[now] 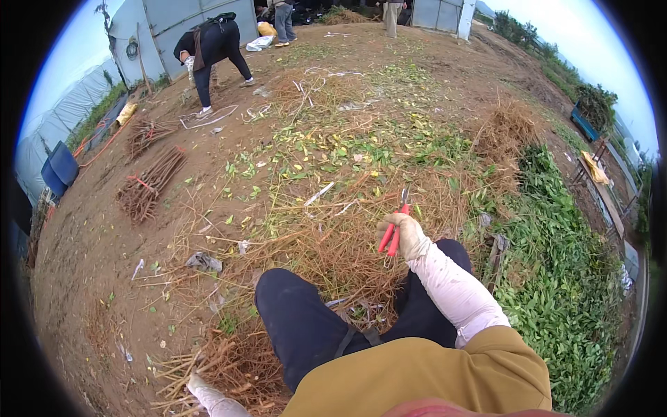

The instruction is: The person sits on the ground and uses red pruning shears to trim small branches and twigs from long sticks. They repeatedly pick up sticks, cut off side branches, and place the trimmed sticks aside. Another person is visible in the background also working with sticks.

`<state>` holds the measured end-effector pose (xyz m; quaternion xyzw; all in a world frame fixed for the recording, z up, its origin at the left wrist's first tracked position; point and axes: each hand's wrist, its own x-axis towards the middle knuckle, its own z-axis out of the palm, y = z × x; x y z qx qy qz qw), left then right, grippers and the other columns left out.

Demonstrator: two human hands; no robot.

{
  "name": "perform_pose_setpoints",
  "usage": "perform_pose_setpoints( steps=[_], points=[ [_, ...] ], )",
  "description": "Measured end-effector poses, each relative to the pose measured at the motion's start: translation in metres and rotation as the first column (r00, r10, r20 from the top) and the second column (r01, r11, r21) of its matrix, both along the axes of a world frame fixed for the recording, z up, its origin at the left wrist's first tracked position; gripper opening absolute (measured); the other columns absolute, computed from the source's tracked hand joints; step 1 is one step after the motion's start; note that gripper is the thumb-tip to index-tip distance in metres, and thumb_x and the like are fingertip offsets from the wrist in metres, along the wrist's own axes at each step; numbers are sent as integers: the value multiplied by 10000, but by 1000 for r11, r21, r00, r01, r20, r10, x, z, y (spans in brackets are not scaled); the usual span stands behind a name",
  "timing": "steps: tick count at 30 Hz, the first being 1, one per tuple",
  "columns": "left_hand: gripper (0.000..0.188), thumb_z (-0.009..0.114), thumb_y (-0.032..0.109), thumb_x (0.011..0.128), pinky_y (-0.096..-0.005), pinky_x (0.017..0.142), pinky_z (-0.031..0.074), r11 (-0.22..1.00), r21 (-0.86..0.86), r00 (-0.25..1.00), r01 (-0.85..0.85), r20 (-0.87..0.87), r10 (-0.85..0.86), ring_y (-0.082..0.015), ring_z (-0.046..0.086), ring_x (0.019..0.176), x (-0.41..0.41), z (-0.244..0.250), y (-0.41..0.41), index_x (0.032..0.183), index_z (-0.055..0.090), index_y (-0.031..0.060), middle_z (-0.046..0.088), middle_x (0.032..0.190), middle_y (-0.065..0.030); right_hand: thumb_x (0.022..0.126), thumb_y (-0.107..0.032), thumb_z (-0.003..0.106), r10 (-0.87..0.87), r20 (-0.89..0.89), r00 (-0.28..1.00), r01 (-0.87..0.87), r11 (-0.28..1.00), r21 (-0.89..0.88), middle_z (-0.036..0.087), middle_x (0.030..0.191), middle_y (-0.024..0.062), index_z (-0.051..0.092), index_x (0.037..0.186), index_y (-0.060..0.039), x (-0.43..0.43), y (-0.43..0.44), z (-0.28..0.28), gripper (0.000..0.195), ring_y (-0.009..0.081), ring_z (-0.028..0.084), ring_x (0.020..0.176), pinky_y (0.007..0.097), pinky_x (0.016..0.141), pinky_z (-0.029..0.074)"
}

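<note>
Red-handled pruning shears (394,229) are held in my gloved right hand (401,235), above the cut stems and roots in front of my knees, with the metal blades pointing away from me. Down at the lower left, my gloved left hand (196,383) reaches to a pile of bare-root woody stems (237,365) beside my left leg. Its fingers are small and partly hidden at the stem ends, so whether it grips any cannot be told. Loose brown roots and twigs (333,250) cover the ground between and beyond my knees.
Tied stem bundles (151,185) lie at left. Leafy green cuttings (557,271) are heaped at right, below a root pile (508,130). A co-worker (213,47) bends over at upper left; two people stand farther back. Blue containers (60,169) stand at far left.
</note>
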<state>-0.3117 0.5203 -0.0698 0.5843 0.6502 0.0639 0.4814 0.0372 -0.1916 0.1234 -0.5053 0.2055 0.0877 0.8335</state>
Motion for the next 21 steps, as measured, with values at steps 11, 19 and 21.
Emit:
perform_pose_setpoints(
  steps=[11, 19, 21],
  points=[
    [483, 638, 151, 879, -343, 944, 430, 906, 385, 848, 177, 407, -339, -243, 550, 1070, 201, 152, -196, 1291, 495, -56, 579, 1221, -170, 825, -235, 651, 571, 462, 678, -734, 509, 449, 620, 1199, 231, 522, 1241, -22, -118, 37, 119, 485, 354, 611, 1105, 486, 971, 455],
    [411, 654, 99, 891, -320, 959, 422, 762, 444, 382, 472, 676, -630, -190, 543, 1071, 322, 192, -303, 1262, 526, -24, 581, 1181, -101, 899, -237, 645, 640, 765, -66, -989, -146, 37, 510, 1215, 139, 433, 1250, 43, -150, 47, 149, 496, 220, 480, 1164, 369, 1000, 372],
    [419, 661, 127, 907, -327, 969, 420, 712, 457, 298, 533, 687, -663, -191, 531, 1099, 337, 210, -348, 1271, 527, -31, 575, 1199, -107, 895, -232, 651, 645, 757, -102, -973, -222, 58, 547, 1172, 139, 460, 1226, 53, -136, 27, 144, 477, 227, 511, 1120, 375, 970, 391]
  ],
)
